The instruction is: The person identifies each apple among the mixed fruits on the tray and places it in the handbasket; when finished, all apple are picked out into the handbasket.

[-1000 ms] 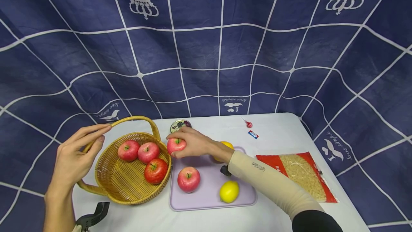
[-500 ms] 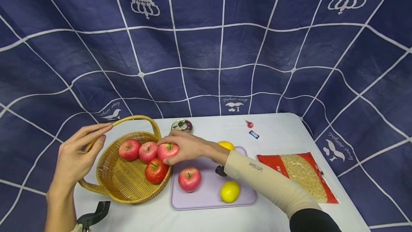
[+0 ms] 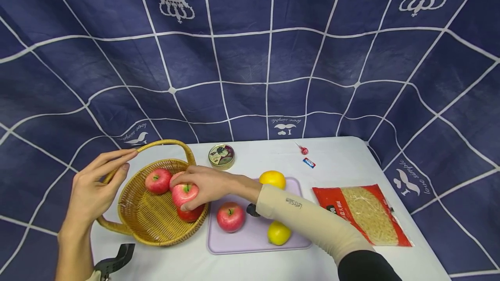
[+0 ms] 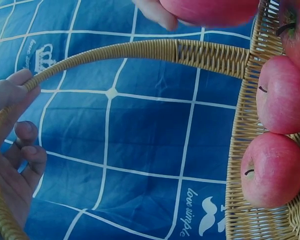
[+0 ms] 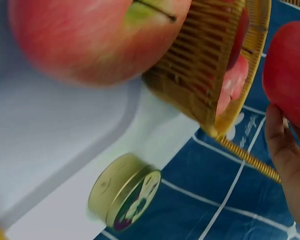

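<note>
My left hand (image 3: 95,185) pinches the handle (image 4: 140,50) of a woven wicker basket (image 3: 150,220) at the left of the table. With my right hand (image 3: 212,183) I hold a pink-red apple (image 3: 185,195) over the basket's right side. In the right wrist view my fingers curl under this apple (image 5: 290,75). Two pink apples and a darker red apple (image 3: 190,215) lie inside the basket; the held apple and my hand partly cover two of them. Another apple (image 3: 231,217) sits on a lilac tray (image 3: 222,247) beside the basket.
The tray also bears a lemon (image 3: 279,233) and an orange-yellow fruit (image 3: 272,179). Behind it stands a round tin (image 3: 221,156). Further right are a lollipop (image 3: 303,150), a small blue packet (image 3: 309,162) and a red bag of pasta (image 3: 365,216).
My right hand has carried the apple leftward from beside the basket's rim to over its inside. The left hand has stayed at the handle.
</note>
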Demonstrator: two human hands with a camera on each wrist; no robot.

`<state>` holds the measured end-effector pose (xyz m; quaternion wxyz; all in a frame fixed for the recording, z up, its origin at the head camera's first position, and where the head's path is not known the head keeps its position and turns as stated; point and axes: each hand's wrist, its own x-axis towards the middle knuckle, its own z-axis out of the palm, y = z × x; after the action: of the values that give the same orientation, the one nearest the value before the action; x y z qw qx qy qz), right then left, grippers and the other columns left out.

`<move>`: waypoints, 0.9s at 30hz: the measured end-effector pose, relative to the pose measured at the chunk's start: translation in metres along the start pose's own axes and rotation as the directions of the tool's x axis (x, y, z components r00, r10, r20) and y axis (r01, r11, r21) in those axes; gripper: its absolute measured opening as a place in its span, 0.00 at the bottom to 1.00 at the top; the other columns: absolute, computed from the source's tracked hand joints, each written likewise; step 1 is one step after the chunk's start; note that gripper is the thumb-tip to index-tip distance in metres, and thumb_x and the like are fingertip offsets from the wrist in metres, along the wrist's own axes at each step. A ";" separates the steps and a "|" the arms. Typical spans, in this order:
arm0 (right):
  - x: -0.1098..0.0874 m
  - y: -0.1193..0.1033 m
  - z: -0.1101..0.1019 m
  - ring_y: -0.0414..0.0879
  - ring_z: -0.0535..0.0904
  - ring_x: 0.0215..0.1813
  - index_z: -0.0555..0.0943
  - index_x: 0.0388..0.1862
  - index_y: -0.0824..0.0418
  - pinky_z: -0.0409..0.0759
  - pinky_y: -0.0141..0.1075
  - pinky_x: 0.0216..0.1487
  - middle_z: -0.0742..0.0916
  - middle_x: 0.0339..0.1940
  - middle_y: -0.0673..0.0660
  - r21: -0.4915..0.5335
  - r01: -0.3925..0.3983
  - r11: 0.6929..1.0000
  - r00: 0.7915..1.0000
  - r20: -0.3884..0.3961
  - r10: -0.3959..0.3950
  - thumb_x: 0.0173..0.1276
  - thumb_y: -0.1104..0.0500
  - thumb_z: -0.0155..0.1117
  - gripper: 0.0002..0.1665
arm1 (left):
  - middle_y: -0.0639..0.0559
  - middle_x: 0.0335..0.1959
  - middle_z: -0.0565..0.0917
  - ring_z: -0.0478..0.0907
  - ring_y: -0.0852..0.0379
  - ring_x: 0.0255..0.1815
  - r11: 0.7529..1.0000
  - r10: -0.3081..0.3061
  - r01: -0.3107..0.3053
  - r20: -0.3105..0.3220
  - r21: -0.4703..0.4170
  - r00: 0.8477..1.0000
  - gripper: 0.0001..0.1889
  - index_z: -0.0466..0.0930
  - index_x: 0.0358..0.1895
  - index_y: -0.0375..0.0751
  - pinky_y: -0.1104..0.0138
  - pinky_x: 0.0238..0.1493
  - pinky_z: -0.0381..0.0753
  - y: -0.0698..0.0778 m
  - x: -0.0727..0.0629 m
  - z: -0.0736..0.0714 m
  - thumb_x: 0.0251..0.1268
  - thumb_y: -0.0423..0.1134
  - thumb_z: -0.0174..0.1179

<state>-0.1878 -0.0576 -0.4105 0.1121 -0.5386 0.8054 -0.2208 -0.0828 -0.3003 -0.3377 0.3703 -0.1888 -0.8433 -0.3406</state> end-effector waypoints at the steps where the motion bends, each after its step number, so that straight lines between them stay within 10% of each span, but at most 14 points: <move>1: 0.003 -0.002 0.002 0.27 0.66 0.57 0.72 0.69 0.34 0.66 0.20 0.56 0.74 0.58 0.37 -0.006 0.003 1.000 1.000 0.012 -0.003 0.58 0.31 0.69 0.40 | 0.37 0.47 0.86 0.78 0.73 0.52 1.000 0.000 0.000 0.001 0.000 1.000 0.19 0.88 0.47 0.31 0.84 0.55 0.72 0.000 0.000 0.000 0.53 0.14 0.63; 27: 0.045 -0.023 0.022 0.25 0.65 0.62 0.71 0.71 0.43 0.61 0.17 0.64 0.74 0.61 0.36 -0.073 0.045 0.996 0.985 0.169 -0.032 0.59 0.30 0.69 0.44 | 0.38 0.47 0.86 0.78 0.73 0.52 1.000 0.006 -0.006 0.002 -0.001 1.000 0.20 0.88 0.47 0.31 0.84 0.55 0.72 -0.002 -0.001 0.001 0.52 0.14 0.63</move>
<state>-0.1777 -0.1118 -0.4164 0.1544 -0.5747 0.7903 -0.1460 -0.0838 -0.3013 -0.3393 0.3704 -0.1917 -0.8428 -0.3401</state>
